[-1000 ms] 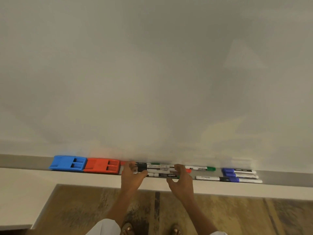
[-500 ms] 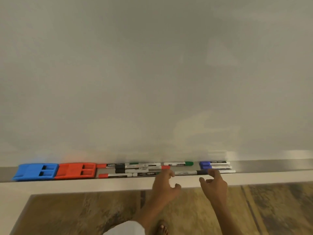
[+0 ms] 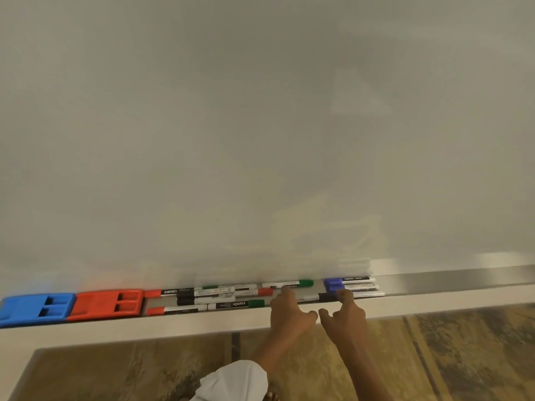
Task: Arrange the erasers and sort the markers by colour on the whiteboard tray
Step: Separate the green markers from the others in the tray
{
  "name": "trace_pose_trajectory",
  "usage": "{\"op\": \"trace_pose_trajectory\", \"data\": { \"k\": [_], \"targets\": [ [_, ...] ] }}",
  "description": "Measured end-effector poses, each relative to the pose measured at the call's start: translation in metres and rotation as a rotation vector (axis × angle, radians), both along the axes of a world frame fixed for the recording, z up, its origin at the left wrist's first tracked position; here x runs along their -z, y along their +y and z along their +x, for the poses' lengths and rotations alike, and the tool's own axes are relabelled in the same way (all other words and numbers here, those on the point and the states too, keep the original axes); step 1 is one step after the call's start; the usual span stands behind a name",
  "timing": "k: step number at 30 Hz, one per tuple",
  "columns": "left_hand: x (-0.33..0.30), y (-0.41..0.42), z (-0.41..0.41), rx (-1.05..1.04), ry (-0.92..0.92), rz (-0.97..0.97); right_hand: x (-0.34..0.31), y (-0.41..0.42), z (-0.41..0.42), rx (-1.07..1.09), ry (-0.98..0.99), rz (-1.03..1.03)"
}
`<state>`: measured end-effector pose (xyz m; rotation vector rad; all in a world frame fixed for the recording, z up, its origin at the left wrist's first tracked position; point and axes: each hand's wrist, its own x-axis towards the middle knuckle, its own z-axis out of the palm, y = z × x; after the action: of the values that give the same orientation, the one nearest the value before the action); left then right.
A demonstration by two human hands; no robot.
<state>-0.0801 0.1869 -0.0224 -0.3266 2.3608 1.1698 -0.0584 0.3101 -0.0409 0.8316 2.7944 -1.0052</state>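
On tray (image 3: 451,285): blue eraser (image 3: 34,309), red eraser (image 3: 107,305), mixed markers (image 3: 220,298), both hands touching.

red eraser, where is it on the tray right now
In the head view the red eraser lies at the tray's left end, pressed between the blue eraser and the mixed markers.

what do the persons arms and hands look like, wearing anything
Both hands, the left hand and the right hand, are bare: no gloves, rings or watch visible. The forearms are uncovered. A white sleeve shows on the left arm, ending near the elbow. The right arm's sleeve is out of frame.
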Motion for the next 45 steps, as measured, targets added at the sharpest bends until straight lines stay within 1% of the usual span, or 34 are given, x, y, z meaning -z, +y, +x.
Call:
{"op": "trace_pose_trajectory", "data": {
  "k": [4, 10, 14, 19, 22, 25, 29, 32, 34, 35, 37, 39, 41, 42, 43, 45],
  "targets": [
    [-0.002, -0.001, -0.003, -0.026, -0.019, 0.017, 0.002, 0.000, 0.001, -0.022, -0.022, 0.025],
    [-0.001, -0.003, -0.004, -0.035, -0.054, -0.014, 0.003, -0.002, 0.000, -0.048, -0.014, 0.042],
    [0.001, -0.004, -0.007, -0.071, -0.091, 0.041, 0.005, -0.006, -0.002, -0.058, 0.007, 0.051],
    [0.004, -0.009, -0.006, -0.154, -0.044, 0.099, 0.010, -0.006, -0.006, -0.049, 0.008, 0.019],
    [0.007, -0.013, -0.001, -0.224, 0.041, 0.083, 0.013, -0.004, -0.009, -0.041, 0.012, -0.040],
    [0.010, -0.017, 0.000, -0.331, 0.137, 0.090, 0.016, -0.004, -0.012, 0.005, 0.021, -0.146],
    [0.005, -0.028, 0.001, -0.437, 0.151, 0.248, 0.015, -0.013, -0.016, 0.102, 0.005, -0.321],
    [-0.005, -0.043, 0.009, -0.468, 0.180, 0.357, 0.005, -0.026, -0.018, 0.103, 0.046, -0.403],
    [-0.012, -0.059, 0.016, -0.490, 0.275, 0.368, -0.004, -0.039, -0.014, 0.008, 0.091, -0.397],
    [-0.016, -0.068, 0.020, -0.501, 0.338, 0.351, -0.008, -0.046, -0.012, -0.079, 0.121, -0.347],
    [-0.023, -0.088, 0.026, -0.510, 0.462, 0.272, -0.014, -0.064, -0.004, -0.271, 0.205, -0.176],
    [-0.033, -0.105, 0.028, -0.486, 0.539, 0.154, -0.021, -0.088, 0.004, -0.481, 0.308, -0.035],
    [-0.043, -0.117, 0.026, -0.426, 0.521, 0.034, -0.025, -0.113, 0.008, -0.680, 0.377, 0.002],
    [-0.048, -0.121, 0.025, -0.393, 0.493, -0.032, -0.025, -0.125, 0.009, -0.732, 0.390, -0.011],
    [-0.052, -0.125, 0.023, -0.363, 0.469, -0.090, -0.026, -0.134, 0.008, -0.752, 0.396, -0.035],
    [-0.057, -0.132, 0.021, -0.315, 0.455, -0.147, -0.027, -0.148, 0.003, -0.749, 0.432, -0.083]
  ]
}}
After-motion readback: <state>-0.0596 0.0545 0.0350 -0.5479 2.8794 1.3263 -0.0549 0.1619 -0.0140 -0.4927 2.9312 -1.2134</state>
